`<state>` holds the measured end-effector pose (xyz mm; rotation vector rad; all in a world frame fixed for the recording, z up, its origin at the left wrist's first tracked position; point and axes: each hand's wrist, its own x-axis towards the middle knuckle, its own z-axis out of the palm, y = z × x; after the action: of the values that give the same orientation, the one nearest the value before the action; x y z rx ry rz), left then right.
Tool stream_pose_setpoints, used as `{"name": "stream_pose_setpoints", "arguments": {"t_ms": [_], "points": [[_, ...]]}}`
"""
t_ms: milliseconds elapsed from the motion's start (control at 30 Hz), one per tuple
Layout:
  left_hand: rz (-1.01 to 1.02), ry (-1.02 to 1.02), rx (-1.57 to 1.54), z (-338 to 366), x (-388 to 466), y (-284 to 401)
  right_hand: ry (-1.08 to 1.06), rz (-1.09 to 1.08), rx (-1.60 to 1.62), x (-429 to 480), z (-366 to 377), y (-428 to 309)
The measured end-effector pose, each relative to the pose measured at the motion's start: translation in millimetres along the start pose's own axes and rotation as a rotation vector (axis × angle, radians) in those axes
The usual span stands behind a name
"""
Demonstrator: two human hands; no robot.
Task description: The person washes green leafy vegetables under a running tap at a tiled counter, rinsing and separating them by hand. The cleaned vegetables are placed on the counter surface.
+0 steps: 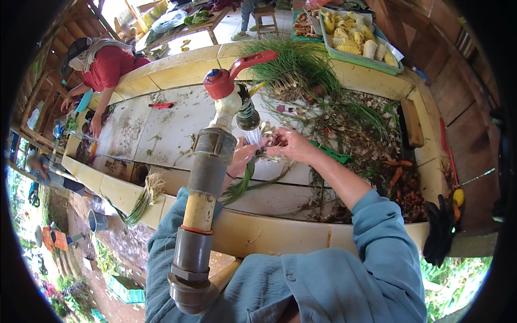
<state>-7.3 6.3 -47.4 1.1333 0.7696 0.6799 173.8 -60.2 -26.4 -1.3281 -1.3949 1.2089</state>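
Observation:
Water runs from the spout (248, 117) of a pipe tap with a red lever handle (252, 62) onto a bunch of spring onions (268, 135). My left hand (241, 156), partly hidden by the pipe, grips the bunch just under the water, its green leaves hanging below. At the white root ends, my right hand (291, 145) touches the bunch with bent fingers. On the near tiled rim to the left lies another bunch of spring onions (149, 194). A large heap of them (297, 68) rests at the far side of the basin.
The tiled basin's rim (274, 232) runs before me. Trimmings, soil and carrots (396, 177) cover its right end. A green plastic piece (333, 152) and a red-handled cutter (160, 105) lie inside. A tray of corn (359, 44) stands beyond. A co-worker (107, 64) leans in at left.

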Motion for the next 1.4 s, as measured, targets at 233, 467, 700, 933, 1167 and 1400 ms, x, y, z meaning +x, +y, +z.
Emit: {"name": "stream_pose_setpoints", "arguments": {"t_ms": [233, 467, 700, 933, 1167, 1400], "points": [[-0.037, -0.181, 0.168, 0.7, -11.0, 25.6, 0.005, 0.025, 0.400, -1.6, -9.8, -3.2], [-0.098, -0.072, 0.168, -4.9, -4.6, 13.2, -0.067, 0.114, 0.217, 0.0, -13.1, 2.7], [-0.096, -0.020, -0.111, -7.7, -6.4, 9.9, -0.087, -0.136, 0.321, 1.2, -13.8, 5.4], [-0.009, -0.039, 0.049, -1.1, -10.1, 19.5, -0.026, 0.011, 0.152, -5.3, -9.4, -8.3], [0.016, -0.032, 0.093, 0.6, -13.9, 22.9, 0.051, 0.174, 0.278, -0.8, -1.6, -6.7], [-0.044, -0.063, 0.054, -2.0, -16.4, 23.9, 0.116, -0.109, -0.074, 3.0, 7.1, -0.2]]}}
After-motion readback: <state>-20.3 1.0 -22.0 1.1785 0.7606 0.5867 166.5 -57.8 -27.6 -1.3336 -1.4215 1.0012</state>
